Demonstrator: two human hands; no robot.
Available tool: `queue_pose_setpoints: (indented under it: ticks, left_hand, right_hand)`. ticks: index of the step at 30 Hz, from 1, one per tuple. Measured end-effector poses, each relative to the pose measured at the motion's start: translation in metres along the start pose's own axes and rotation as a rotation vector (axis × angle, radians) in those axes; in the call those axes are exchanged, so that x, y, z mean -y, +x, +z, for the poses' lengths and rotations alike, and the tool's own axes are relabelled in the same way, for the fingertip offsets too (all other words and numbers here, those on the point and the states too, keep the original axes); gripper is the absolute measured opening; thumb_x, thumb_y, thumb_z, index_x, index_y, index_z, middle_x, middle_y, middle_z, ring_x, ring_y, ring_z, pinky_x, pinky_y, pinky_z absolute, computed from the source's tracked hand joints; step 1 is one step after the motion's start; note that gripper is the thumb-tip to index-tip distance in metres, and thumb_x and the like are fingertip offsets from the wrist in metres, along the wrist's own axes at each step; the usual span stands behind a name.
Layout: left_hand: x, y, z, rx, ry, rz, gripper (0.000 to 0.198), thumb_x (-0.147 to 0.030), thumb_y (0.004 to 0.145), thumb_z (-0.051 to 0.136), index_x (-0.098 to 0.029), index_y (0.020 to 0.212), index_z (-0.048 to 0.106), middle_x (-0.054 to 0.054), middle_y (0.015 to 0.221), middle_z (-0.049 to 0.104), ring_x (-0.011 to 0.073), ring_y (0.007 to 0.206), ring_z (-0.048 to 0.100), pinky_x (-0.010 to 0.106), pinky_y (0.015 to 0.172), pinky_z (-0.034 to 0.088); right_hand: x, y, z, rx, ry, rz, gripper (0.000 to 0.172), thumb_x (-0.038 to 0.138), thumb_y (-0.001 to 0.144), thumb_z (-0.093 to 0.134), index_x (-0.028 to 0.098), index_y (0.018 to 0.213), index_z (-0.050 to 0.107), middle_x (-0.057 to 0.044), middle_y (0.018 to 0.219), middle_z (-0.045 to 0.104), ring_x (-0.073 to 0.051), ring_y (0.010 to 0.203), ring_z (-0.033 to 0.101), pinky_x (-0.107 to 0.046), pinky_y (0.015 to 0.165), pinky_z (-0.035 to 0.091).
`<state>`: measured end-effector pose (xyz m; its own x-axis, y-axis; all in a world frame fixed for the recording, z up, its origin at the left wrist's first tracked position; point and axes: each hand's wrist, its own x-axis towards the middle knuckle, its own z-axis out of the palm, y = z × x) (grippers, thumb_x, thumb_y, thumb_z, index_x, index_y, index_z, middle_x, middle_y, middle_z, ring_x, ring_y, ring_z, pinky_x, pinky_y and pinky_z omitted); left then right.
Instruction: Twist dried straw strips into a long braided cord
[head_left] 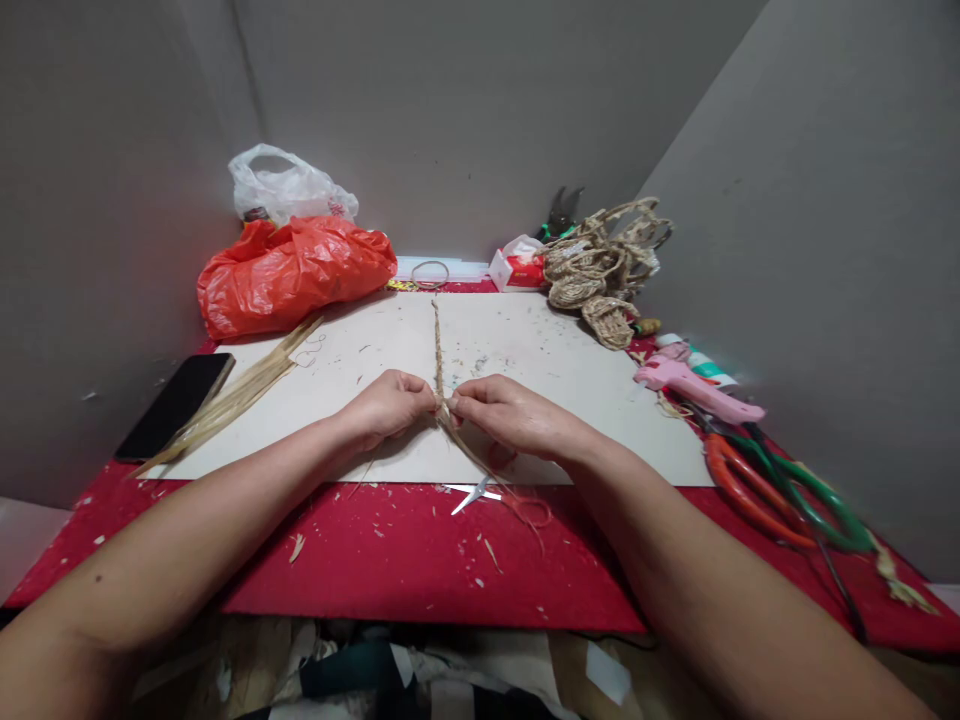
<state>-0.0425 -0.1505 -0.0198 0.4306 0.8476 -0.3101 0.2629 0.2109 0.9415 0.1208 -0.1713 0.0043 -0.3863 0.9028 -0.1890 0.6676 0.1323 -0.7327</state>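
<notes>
- Black smartphone: red tabletop, beside near-left corner of white board.
- Raffia strips: flat bundle slanting over the board's left edge.
- Red plastic bag: board's far-left corner, white plastic bag behind it.
- Left hand: thumb and fingers pressed together, pinching the near end of the braid from its left side.
- Braided cord: mid-board, finished length running straight from the pinch toward the board's far edge; loose strands trail from the grip toward the near edge, slanting right.
- Right hand: thumb and fingertips pinching the same end from the right, just beside the left fingertips.
- Small scissors: at board's near edge, in front of the hands.
- Tissue pack: just beyond board's far edge.
- Coiled braided rope: far-right corner.
- Pink glue gun: along right edge.
- Large scissors, red handle and green handle: near-right corner.
</notes>
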Motion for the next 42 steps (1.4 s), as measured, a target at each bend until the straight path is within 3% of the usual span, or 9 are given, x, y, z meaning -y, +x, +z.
queue_pose_setpoints:
  ticks: [8, 16, 22, 25, 30, 31, 35, 36, 42]
  left_hand:
    - [-0.002, -0.006, 0.003, -0.028, -0.077, -0.015, 0.017, -0.014, 0.074, 0.051, -0.016, 0.057, 0.049, -0.007, 0.04, 0.03, 0.0025, 0.034, 0.02, 0.027, 0.042, 0.009]
    - [0.0, -0.008, 0.008, -0.058, -0.125, 0.0, 0.027, -0.029, 0.075, 0.057, -0.017, 0.055, 0.044, -0.007, 0.04, 0.027, 0.0027, 0.035, 0.021, 0.027, 0.044, 0.009]
    - [-0.001, -0.007, 0.007, -0.062, -0.189, -0.062, 0.022, -0.015, 0.072, 0.057, -0.016, 0.054, 0.045, -0.006, 0.039, 0.032, 0.002, 0.034, 0.022, 0.028, 0.044, 0.008]
    - [-0.002, -0.008, 0.006, -0.02, -0.197, -0.068, 0.024, -0.018, 0.073, 0.058, -0.016, 0.053, 0.045, -0.006, 0.038, 0.03, 0.0021, 0.034, 0.02, 0.028, 0.044, 0.006]
    - [-0.002, -0.008, 0.003, 0.027, -0.193, -0.052, 0.025, -0.022, 0.075, 0.057, -0.017, 0.054, 0.044, -0.007, 0.037, 0.026, 0.0026, 0.035, 0.016, 0.027, 0.044, 0.007]
    - [-0.003, -0.008, 0.002, 0.028, -0.19, -0.047, 0.025, -0.021, 0.074, 0.057, -0.017, 0.054, 0.045, -0.007, 0.037, 0.026, 0.0028, 0.035, 0.016, 0.027, 0.043, 0.007]
    - [-0.006, -0.008, -0.001, 0.06, -0.185, -0.03, 0.022, -0.022, 0.075, 0.057, -0.016, 0.056, 0.048, -0.007, 0.039, 0.026, 0.0029, 0.036, 0.016, 0.027, 0.044, 0.008]
    - [-0.006, -0.009, -0.002, 0.068, -0.19, -0.029, 0.023, -0.022, 0.076, 0.057, -0.016, 0.056, 0.048, -0.007, 0.04, 0.025, 0.0029, 0.036, 0.015, 0.027, 0.044, 0.007]
    - [-0.004, -0.009, -0.005, 0.096, -0.209, 0.004, 0.024, -0.024, 0.077, 0.057, -0.016, 0.057, 0.045, -0.008, 0.04, 0.025, 0.003, 0.036, 0.015, 0.026, 0.043, 0.007]
  right_hand:
    - [0.008, -0.006, 0.023, -0.101, 0.116, 0.041, 0.025, 0.018, 0.075, 0.043, 0.016, 0.05, 0.048, 0.002, 0.038, 0.043, -0.007, 0.036, 0.036, -0.021, 0.039, 0.025]
    - [0.009, -0.008, 0.03, -0.195, -0.134, -0.029, 0.023, 0.017, 0.075, 0.044, 0.018, 0.052, 0.045, -0.001, 0.048, 0.045, -0.01, 0.047, 0.037, -0.025, 0.047, 0.023]
    - [0.009, -0.01, 0.034, -0.144, -0.206, -0.155, 0.027, 0.018, 0.078, 0.045, 0.017, 0.051, 0.043, 0.0, 0.048, 0.042, -0.008, 0.045, 0.029, -0.026, 0.048, 0.02]
    - [0.013, -0.016, 0.031, -0.033, -0.165, -0.254, 0.026, 0.016, 0.078, 0.045, 0.017, 0.052, 0.043, 0.002, 0.048, 0.04, -0.007, 0.045, 0.029, -0.025, 0.048, 0.021]
    - [0.02, -0.029, 0.012, 0.385, 0.107, -0.371, 0.029, 0.028, 0.082, 0.048, 0.016, 0.056, 0.049, 0.004, 0.048, 0.042, -0.006, 0.045, 0.034, -0.02, 0.045, 0.026]
    - [0.019, -0.029, 0.007, 0.334, 0.18, -0.333, 0.032, 0.034, 0.083, 0.048, 0.016, 0.057, 0.051, 0.004, 0.047, 0.042, -0.006, 0.043, 0.035, -0.02, 0.043, 0.027]
    - [0.008, -0.014, -0.005, -0.317, 0.312, -0.139, 0.034, 0.041, 0.084, 0.047, 0.015, 0.063, 0.054, 0.002, 0.048, 0.049, -0.007, 0.043, 0.041, -0.02, 0.044, 0.033]
    - [0.004, -0.008, -0.004, -0.387, 0.305, -0.108, 0.031, 0.039, 0.083, 0.049, 0.015, 0.065, 0.054, 0.0, 0.053, 0.053, -0.008, 0.046, 0.044, -0.019, 0.045, 0.035]
    - [-0.008, 0.01, 0.014, 0.093, 0.484, 0.114, 0.043, 0.047, 0.086, 0.041, 0.017, 0.057, 0.046, 0.005, 0.039, 0.038, -0.005, 0.031, 0.028, -0.019, 0.032, 0.02]
